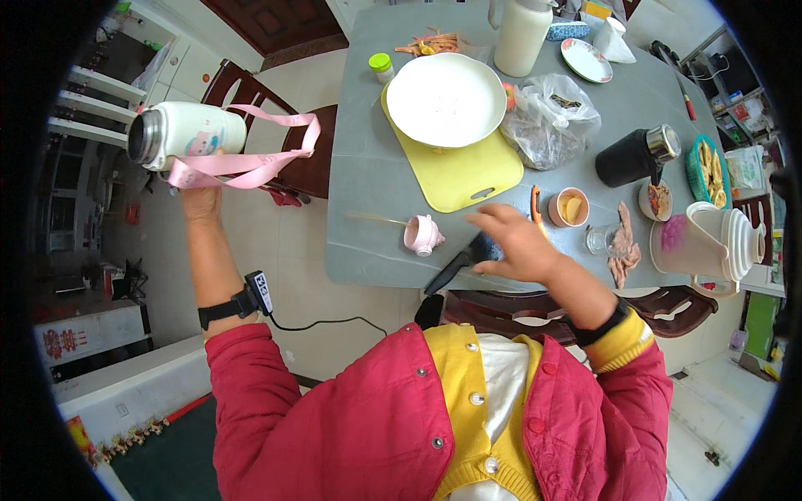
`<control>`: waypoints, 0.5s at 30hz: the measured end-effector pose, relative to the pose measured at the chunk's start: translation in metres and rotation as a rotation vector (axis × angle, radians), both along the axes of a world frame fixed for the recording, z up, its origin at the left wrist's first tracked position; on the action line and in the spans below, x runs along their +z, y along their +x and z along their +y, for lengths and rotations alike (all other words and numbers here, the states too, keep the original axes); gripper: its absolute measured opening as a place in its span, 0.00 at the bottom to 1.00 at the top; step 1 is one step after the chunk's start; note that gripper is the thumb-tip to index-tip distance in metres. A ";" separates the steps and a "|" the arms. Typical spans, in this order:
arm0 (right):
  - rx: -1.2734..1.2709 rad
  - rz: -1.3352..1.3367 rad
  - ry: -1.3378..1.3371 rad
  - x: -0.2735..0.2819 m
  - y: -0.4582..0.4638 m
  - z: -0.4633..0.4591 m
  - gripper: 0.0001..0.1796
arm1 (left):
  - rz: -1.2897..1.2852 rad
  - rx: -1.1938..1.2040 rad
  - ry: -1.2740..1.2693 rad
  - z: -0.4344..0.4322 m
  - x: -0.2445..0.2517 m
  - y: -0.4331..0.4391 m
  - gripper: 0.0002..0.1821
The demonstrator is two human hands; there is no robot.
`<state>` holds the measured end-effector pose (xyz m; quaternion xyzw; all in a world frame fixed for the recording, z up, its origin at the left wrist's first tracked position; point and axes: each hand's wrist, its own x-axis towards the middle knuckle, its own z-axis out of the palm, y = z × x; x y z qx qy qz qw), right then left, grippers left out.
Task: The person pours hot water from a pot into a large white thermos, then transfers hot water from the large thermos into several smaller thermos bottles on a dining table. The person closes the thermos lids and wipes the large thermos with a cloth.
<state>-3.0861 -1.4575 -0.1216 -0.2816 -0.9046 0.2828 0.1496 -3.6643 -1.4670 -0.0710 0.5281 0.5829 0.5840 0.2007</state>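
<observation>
My left hand [202, 201] is raised out past the left edge of the table and is shut on a white insulated bottle [203, 128] tipped on its side. The bottle's steel neck points left with no lid on it, and a pink strap [250, 170] hangs from it. My fingers are mostly hidden behind the bottle. A small pink bottle lid [423, 235] with a clear straw [379, 218] lies on the table. Above a black-handled knife [450, 270], my right hand [514, 243] has its fingers apart and holds nothing; it partly covers the blade.
A white round dish [446, 100] rests on a yellow-green cutting board [454, 181]. Nearby are a plastic bag [551, 128], an orange peeler [536, 205], a pink cup [569, 206] with pale pieces, a glass [603, 239], a black flask [626, 158] and a white jug [695, 244]. Wooden chairs [313, 150] flank the table.
</observation>
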 end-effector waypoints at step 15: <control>-0.020 -0.348 -0.017 -0.067 -0.114 -0.012 0.35 | 0.055 -0.277 -0.251 -0.003 -0.145 0.139 0.37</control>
